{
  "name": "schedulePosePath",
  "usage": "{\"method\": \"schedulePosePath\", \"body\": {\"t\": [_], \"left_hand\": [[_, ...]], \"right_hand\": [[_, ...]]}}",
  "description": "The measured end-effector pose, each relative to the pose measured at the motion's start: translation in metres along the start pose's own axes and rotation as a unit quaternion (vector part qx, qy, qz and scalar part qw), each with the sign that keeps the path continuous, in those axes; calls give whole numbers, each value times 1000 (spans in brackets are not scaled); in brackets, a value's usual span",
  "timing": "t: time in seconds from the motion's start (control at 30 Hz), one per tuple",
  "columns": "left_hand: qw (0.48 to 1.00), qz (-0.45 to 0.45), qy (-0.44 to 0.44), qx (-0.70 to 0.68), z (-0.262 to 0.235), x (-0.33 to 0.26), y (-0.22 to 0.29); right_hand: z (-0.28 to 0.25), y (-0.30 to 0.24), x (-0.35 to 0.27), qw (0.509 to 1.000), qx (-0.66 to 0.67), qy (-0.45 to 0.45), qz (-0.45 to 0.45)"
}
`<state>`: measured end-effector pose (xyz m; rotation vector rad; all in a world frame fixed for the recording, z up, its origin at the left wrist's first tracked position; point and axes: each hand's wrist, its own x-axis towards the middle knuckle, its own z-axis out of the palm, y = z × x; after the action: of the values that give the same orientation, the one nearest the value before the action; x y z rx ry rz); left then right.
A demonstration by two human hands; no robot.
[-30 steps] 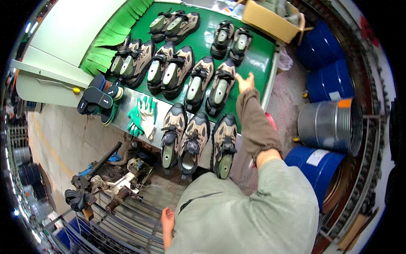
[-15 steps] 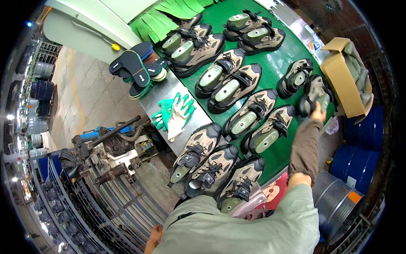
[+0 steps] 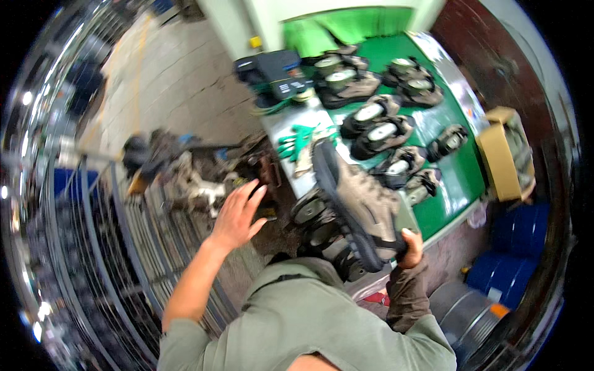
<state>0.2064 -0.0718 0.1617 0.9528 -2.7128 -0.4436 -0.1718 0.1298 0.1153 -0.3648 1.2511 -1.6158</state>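
Observation:
My right hand (image 3: 411, 248) grips a beige-and-black sneaker (image 3: 366, 199) near its heel and holds it in front of me. The sneaker is tilted, its toe up and its thick black sole turned toward the left. My left hand (image 3: 238, 215) hangs with fingers spread to the left of that sole, touching nothing. Behind the held sneaker, more sneakers of the same kind, with green lasts in them, stand on the green tabletop (image 3: 461, 176). Several sneakers (image 3: 309, 210) lie close to my body, partly hidden by the held one.
Green-and-white work gloves (image 3: 296, 143) and a stack of dark insoles (image 3: 272, 73) lie on the metal ledge at left. A cardboard box (image 3: 495, 154) stands beyond the right edge. Blue drums (image 3: 516, 229) and a grey drum (image 3: 461, 309) are at right, a metal rack (image 3: 139, 247) at left.
My right hand has lifted the sneaker off the far right of the table and brought it in toward me. My left hand has risen into view. The view has shifted and blurred.

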Motion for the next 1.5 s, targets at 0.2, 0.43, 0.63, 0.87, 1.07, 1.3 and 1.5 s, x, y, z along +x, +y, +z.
{"method": "schedulePosePath", "body": {"t": [0.2, 0.43, 0.63, 0.87, 1.07, 1.3, 1.5], "left_hand": [[994, 41, -25, 98, -36, -131, -59], [939, -335, 40, -72, -17, -304, -55], [809, -444, 192, -334, 14, -293, -65], [800, -419, 179, -389, -10, -280, -84], [795, -396, 197, -415, 2, -289, -92], [794, -369, 214, -434, 14, -293, -102], [615, -350, 211, -675, -35, -280, -117]], "right_hand": [[189, 56, -6, 906, -179, -346, 166], [369, 128, 16, 808, -170, -472, 309], [482, 160, 34, 834, -265, -458, 154], [532, 185, 2, 735, -539, -288, -293], [538, 189, -8, 722, -519, -286, -356], [543, 197, -2, 695, -547, -279, -375], [631, 201, 15, 592, -630, -300, -403]]}}
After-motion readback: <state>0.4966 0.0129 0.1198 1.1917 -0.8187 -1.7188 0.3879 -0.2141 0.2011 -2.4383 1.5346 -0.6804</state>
